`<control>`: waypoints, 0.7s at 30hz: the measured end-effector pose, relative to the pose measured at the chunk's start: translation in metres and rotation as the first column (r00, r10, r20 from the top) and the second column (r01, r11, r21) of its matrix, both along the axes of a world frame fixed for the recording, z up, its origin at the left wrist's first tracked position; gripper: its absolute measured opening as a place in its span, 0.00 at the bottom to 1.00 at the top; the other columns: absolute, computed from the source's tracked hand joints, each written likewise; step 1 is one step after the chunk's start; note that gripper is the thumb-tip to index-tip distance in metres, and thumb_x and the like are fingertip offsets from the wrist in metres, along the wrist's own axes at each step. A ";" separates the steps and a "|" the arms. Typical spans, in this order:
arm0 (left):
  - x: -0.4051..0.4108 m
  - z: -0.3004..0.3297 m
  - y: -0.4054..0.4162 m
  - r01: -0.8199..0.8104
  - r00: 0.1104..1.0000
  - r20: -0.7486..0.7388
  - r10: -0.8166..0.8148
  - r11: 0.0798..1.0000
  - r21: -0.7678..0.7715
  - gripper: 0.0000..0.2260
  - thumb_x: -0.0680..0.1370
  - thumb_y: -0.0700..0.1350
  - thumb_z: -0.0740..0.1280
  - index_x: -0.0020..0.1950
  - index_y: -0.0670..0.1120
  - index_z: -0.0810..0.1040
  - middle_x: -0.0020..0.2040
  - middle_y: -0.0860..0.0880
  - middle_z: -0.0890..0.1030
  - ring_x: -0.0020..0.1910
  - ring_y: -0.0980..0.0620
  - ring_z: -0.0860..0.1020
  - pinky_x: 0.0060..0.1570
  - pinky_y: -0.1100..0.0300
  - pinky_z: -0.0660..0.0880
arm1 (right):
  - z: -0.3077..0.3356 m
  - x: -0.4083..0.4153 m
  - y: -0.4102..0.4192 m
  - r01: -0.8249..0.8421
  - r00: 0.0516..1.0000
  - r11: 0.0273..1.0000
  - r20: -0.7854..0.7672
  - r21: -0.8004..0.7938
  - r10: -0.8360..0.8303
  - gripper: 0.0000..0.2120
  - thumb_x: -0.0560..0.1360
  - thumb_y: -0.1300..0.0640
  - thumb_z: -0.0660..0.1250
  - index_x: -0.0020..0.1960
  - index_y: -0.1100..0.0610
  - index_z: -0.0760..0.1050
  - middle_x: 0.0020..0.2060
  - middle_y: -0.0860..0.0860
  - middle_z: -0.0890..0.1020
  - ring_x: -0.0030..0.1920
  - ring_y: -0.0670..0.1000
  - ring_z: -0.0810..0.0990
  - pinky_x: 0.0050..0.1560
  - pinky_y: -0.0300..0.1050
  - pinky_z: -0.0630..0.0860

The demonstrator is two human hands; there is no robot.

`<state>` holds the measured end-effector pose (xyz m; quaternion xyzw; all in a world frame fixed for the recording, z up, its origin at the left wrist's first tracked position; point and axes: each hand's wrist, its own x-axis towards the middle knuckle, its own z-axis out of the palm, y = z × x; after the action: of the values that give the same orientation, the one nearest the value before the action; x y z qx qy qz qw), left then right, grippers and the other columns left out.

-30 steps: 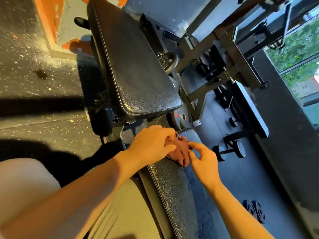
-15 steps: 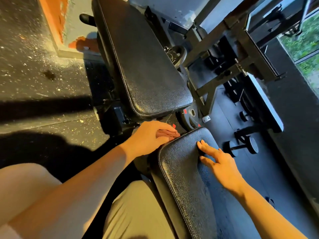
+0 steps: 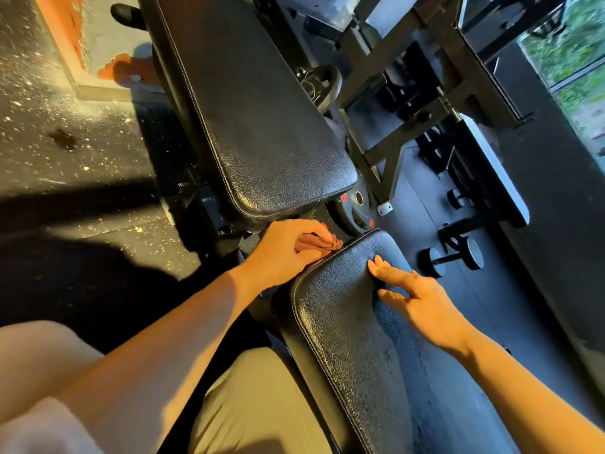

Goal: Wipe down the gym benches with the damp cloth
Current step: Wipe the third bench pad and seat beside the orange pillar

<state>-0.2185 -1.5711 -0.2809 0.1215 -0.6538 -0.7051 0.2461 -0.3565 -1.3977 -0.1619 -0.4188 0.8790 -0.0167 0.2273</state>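
Your left hand (image 3: 288, 250) is bunching the damp cloth (image 3: 327, 244) against the seat pad (image 3: 353, 322) at its upper-left corner (soft, limp, probably light: keep it wadded in the palm). Your right hand (image 3: 422, 303) is resting flat, fingers straight, on the pad.

— What's the desk (image 3: 343, 326) covering under the right hand's fingers (image 3: 389, 273)?
— Black pebbled vinyl or leather, slightly glossy, with a stitched piping edge. The back pad (image 3: 262, 119) beyond the fingers has the same grain.
— And what the left hand's fingers (image 3: 304, 253) hold?
— A soft, crumpled reddish cloth (image 3: 327, 242), matt.
— The frame (image 3: 409, 73)?
— Black painted metal, matt. The floor (image 3: 65, 152) is speckled rubber, rough.
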 end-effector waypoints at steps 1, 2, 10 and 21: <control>0.006 0.000 -0.005 0.036 0.999 0.020 -0.036 0.999 0.008 0.12 0.73 0.27 0.68 0.50 0.42 0.81 0.51 0.48 0.85 0.51 0.59 0.82 0.52 0.64 0.78 | 0.000 -0.002 0.001 0.002 1.000 1.000 0.030 0.001 -0.002 0.26 0.78 0.65 0.64 0.71 0.44 0.66 0.71 0.39 0.63 0.73 0.40 0.59 0.77 0.53 0.50; 0.016 -0.001 -0.009 0.074 0.996 0.042 -0.074 0.997 0.004 0.13 0.73 0.28 0.68 0.49 0.43 0.81 0.50 0.50 0.85 0.50 0.59 0.82 0.51 0.62 0.79 | 0.000 -0.003 0.002 0.003 0.998 1.000 0.059 -0.001 -0.003 0.28 0.78 0.66 0.64 0.70 0.42 0.65 0.72 0.39 0.63 0.73 0.40 0.59 0.77 0.56 0.52; 0.031 0.000 -0.002 0.041 0.999 0.005 -0.041 0.999 0.019 0.12 0.73 0.25 0.65 0.53 0.36 0.79 0.51 0.50 0.85 0.47 0.60 0.83 0.47 0.67 0.77 | -0.001 -0.016 0.004 0.013 0.987 1.000 0.159 0.020 -0.016 0.31 0.78 0.68 0.63 0.65 0.33 0.64 0.68 0.28 0.60 0.74 0.37 0.56 0.76 0.58 0.54; 0.005 0.002 0.002 0.030 0.999 -0.039 -0.024 0.988 0.150 0.12 0.73 0.22 0.62 0.51 0.35 0.77 0.53 0.49 0.84 0.53 0.59 0.82 0.52 0.69 0.75 | 0.003 -0.021 0.002 -0.028 0.987 0.998 0.158 0.065 0.018 0.32 0.77 0.67 0.64 0.69 0.36 0.62 0.74 0.36 0.58 0.75 0.38 0.54 0.77 0.57 0.52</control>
<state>-0.2134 -1.5693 -0.2787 0.1176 -0.5956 -0.7579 0.2387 -0.3774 -1.3958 -0.1587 -0.4185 0.8535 -0.0177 0.3101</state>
